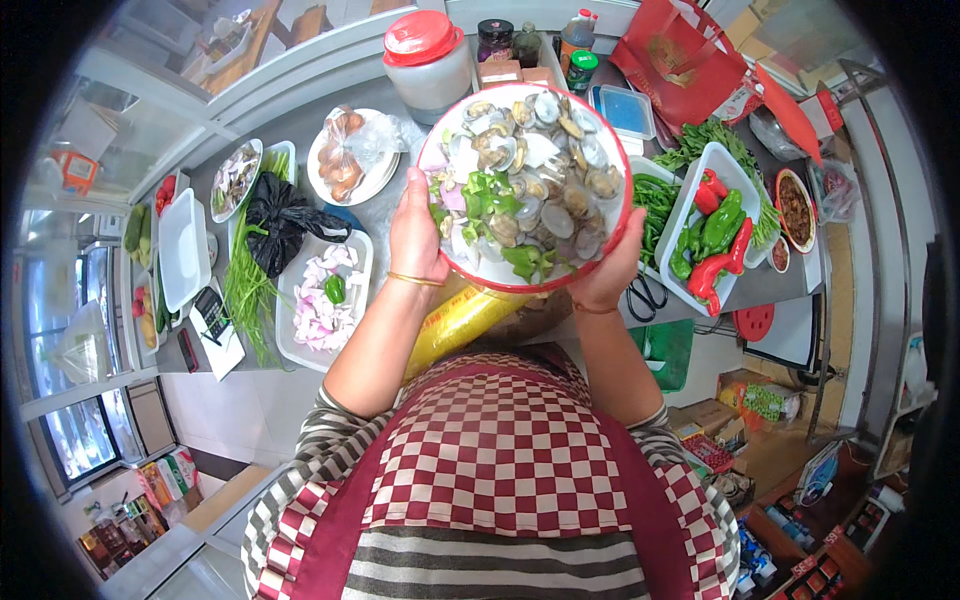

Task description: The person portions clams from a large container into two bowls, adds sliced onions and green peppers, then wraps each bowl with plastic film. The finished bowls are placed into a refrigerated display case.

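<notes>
A round white plate with a red rim (pixel 517 288) is held up between my two hands, above the counter's front edge. Clams (pixel 556 217), chopped green pepper (pixel 480 196) and pieces of onion (pixel 452 198) lie on it. My left hand (pixel 415 229) grips the rim at the left, thumb along the side. At the lower right of the rim, my right hand (pixel 616 259) holds on, its fingers partly hidden beneath. Under the plate are a yellow plastic-wrapped roll (pixel 469 319) and a brown object, mostly covered.
Left stand a white tray of cut onion (pixel 289 330), a black plastic bag (pixel 277 225) and green stalks (pixel 244 289). Right are a white basket (pixel 670 247) of red and green peppers and black-handled scissors (pixel 646 298). Behind are a red-lidded tub (pixel 427 79) and a red bag (pixel 675 67).
</notes>
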The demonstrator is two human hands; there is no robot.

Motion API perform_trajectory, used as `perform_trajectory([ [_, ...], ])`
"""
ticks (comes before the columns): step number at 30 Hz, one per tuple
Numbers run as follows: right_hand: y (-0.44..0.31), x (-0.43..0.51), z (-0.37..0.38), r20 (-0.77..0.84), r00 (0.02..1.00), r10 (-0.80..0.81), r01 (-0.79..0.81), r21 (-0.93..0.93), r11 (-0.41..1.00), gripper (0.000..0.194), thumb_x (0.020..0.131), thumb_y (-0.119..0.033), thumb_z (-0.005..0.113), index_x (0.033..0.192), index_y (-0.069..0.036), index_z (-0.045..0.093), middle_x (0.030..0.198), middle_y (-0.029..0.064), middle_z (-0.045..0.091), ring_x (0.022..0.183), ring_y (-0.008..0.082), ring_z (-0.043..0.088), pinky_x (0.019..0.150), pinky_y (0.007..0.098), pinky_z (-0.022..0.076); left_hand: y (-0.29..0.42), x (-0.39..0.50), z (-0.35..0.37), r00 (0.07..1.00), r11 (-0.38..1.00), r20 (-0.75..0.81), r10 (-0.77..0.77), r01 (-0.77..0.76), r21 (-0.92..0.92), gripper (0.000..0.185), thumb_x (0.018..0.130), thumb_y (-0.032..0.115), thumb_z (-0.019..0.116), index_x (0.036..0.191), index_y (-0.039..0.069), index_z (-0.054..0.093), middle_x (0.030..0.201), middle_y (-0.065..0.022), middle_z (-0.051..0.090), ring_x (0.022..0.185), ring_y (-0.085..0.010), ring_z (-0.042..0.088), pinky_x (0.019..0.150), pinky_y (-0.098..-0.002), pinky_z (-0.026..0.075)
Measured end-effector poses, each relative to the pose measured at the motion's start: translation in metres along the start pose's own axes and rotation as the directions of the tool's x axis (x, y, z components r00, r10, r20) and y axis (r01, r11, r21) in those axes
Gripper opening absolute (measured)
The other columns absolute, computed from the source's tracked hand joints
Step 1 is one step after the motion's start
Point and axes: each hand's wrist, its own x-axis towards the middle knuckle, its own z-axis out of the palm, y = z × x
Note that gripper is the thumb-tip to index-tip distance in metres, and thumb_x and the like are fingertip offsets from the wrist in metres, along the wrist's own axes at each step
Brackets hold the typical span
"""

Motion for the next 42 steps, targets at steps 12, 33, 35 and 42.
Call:
perform_trajectory([
  [12,0.015,0.01,-0.035,0.426,0.895,0.132,-0.1,-0.096,0.99,0.074,0.101,-0.061,0.036,0.15,-0.005,0.039,0.15,0.0134,0.047,0.134,0.0328,0.048,0.114,0.0462,0.0384,0.018,-0.029,0.027,0.995,0.991,0.07,-0.064,0.072,-0.114,0.053,0.104,0.045,0.05,0.137,0.003,0.054,0.127,-0.0129,0.065,0.112,-0.0258,0.065,0.096,-0.0428,0.054],
  [33,0.012,-0.058,0.061,0.421,0.801,0.425,-0.365,-0.219,0.905,0.055,0.108,-0.042,0.038,0.153,-0.009,0.035,0.15,0.0097,0.048,0.133,0.0265,0.051,0.112,0.0444,0.0393,0.058,-0.1,-0.018,0.845,0.609,0.329,0.421,0.006,-0.793,0.049,0.105,0.025,0.052,0.146,0.001,0.042,0.139,-0.0135,0.057,0.125,-0.0253,0.057,0.108,-0.0384,0.045],
  [35,0.037,-0.062,0.071,0.229,0.885,0.406,-0.341,-0.276,0.898,0.056,0.108,-0.045,0.036,0.151,-0.011,0.037,0.149,0.0087,0.049,0.132,0.0265,0.051,0.112,0.0449,0.0398,0.061,-0.116,-0.018,0.901,0.637,0.126,0.416,-0.189,-0.748,0.045,0.106,0.027,0.049,0.144,0.005,0.045,0.135,-0.0118,0.059,0.123,-0.0242,0.059,0.105,-0.0379,0.048],
  [42,0.091,-0.062,0.029,0.373,0.702,0.606,-0.34,-0.572,0.746,0.063,0.105,-0.044,0.045,0.154,-0.009,0.029,0.153,0.0114,0.042,0.137,0.0288,0.045,0.112,0.0459,0.0371,0.051,-0.118,-0.079,0.883,0.851,-0.369,0.291,-0.415,-0.322,0.046,0.103,0.038,0.055,0.139,0.009,0.05,0.129,-0.0065,0.061,0.114,-0.0217,0.061,0.098,-0.0414,0.052],
])
